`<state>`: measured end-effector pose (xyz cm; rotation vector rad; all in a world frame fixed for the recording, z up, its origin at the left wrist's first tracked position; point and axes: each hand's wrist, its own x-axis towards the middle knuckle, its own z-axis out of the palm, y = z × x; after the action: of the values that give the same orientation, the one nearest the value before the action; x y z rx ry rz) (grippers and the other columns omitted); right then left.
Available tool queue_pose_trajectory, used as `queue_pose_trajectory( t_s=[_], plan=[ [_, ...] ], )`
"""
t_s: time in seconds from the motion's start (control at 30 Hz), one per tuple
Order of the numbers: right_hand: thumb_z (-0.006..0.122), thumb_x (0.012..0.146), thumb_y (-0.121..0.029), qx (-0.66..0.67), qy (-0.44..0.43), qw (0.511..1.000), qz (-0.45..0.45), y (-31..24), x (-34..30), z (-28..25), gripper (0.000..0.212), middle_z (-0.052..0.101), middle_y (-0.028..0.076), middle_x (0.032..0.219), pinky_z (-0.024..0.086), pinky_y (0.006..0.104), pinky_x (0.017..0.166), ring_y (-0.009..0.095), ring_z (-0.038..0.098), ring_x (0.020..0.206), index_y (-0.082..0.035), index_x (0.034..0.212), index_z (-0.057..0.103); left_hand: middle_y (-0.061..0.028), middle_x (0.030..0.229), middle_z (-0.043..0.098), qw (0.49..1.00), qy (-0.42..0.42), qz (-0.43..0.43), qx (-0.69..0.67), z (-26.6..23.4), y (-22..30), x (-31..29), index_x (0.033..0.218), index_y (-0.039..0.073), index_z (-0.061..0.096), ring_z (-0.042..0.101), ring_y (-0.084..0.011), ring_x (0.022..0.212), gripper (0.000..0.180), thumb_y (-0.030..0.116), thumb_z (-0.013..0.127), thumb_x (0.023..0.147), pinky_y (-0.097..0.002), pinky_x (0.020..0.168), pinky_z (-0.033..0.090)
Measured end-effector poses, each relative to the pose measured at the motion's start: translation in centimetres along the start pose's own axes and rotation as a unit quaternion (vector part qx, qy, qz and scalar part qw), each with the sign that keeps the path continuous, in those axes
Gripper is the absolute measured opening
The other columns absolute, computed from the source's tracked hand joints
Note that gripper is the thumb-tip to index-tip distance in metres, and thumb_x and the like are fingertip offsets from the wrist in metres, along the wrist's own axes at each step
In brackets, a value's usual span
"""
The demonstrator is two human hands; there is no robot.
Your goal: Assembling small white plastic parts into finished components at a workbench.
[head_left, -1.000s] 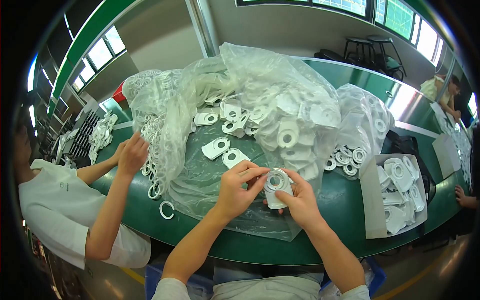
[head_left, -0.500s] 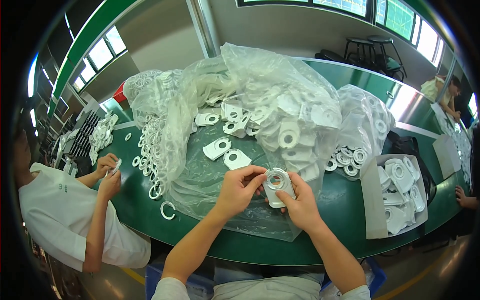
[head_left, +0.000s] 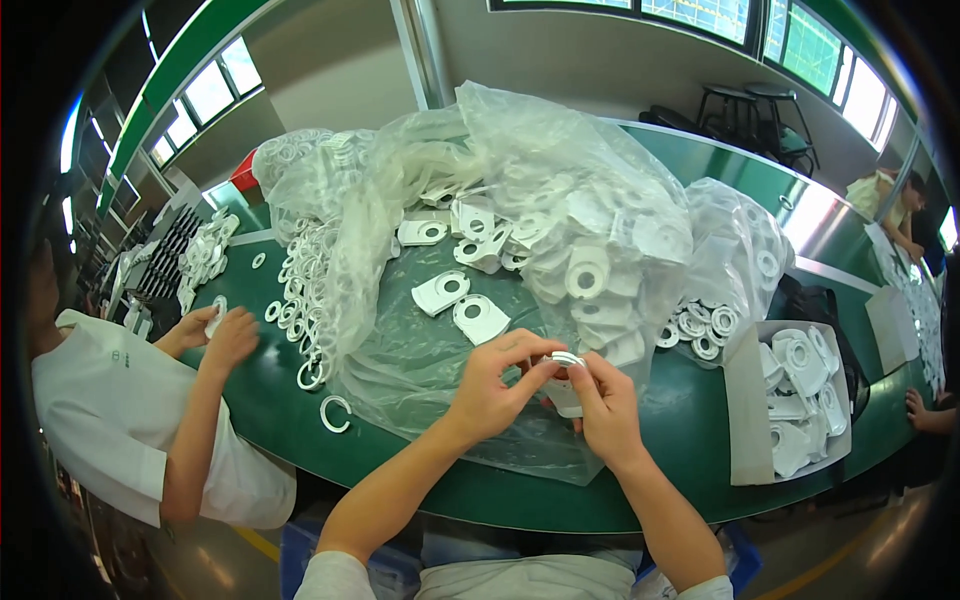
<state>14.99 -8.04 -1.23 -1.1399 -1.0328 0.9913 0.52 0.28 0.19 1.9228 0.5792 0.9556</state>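
Between my two hands is a white plastic plate with a round ring end [head_left: 567, 402], tilted so its rim points up and its face is mostly hidden. My left hand [head_left: 497, 387] pinches the ring end with thumb and forefinger. My right hand [head_left: 608, 408] is closed on the other side, thumb pressed near the rim. Just beyond my left hand, two similar white plates [head_left: 478, 317] lie on a clear plastic bag [head_left: 395, 355]. Many more plates [head_left: 590, 275] are heaped inside and under the bag. A white open ring [head_left: 336, 414] lies near the table edge.
White rings [head_left: 295, 290] are piled left of the bag. At right stand a bag of round white parts [head_left: 735, 235] and a cardboard box [head_left: 745, 430] holding white plates. A co-worker [head_left: 130, 410] sits at left, handling a small white part. The green table [head_left: 690, 470] curves around.
My hands have tipped the white plate from facing me to nearly edge-on. My left fingers have moved onto its ring end. The co-worker's hands at left have shifted.
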Motion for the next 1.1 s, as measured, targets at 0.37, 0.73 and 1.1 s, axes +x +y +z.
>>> queue_pose_trajectory(
  t_s=[0.37,0.73,1.1],
  plan=[
    [0.044,0.1,-0.02,-0.06,-0.04,0.997,0.033,-0.1,-0.1,0.2,0.026,0.066,0.009,0.083,0.052,0.0249,0.057,0.013,0.064,0.068,0.001,0.099,0.059,-0.0054,0.093,0.062,0.977,-0.005,-0.073,-0.201,0.3,-1.6,-0.7,0.085,-0.002,0.061,0.058,-0.009,0.084,0.008,0.006,0.061,0.087,-0.0249,0.07,0.047],
    [0.046,0.086,0.002,0.142,-0.062,0.986,0.061,0.1,0.0,-0.4,0.032,0.062,0.009,0.103,0.054,0.029,0.073,0.013,0.063,0.088,0.004,0.118,0.052,-0.0041,0.108,0.058,0.935,-0.078,-0.191,-0.289,0.7,-0.9,-0.7,0.126,0.002,0.047,0.058,-0.0105,0.09,0.041,0.005,0.056,0.086,-0.0249,0.068,0.052],
    [0.051,0.085,0.001,0.05,-0.021,0.999,0.001,0.1,-0.1,0.1,0.028,0.061,0.004,0.1,0.047,0.0247,0.08,0.01,0.058,0.09,0.002,0.112,0.053,-0.003,0.107,0.057,0.946,-0.066,-0.179,-0.262,1.5,-0.3,-0.9,0.122,0.003,0.046,0.058,-0.0104,0.096,0.042,-0.004,0.057,0.081,-0.0247,0.071,0.052]
  ],
)
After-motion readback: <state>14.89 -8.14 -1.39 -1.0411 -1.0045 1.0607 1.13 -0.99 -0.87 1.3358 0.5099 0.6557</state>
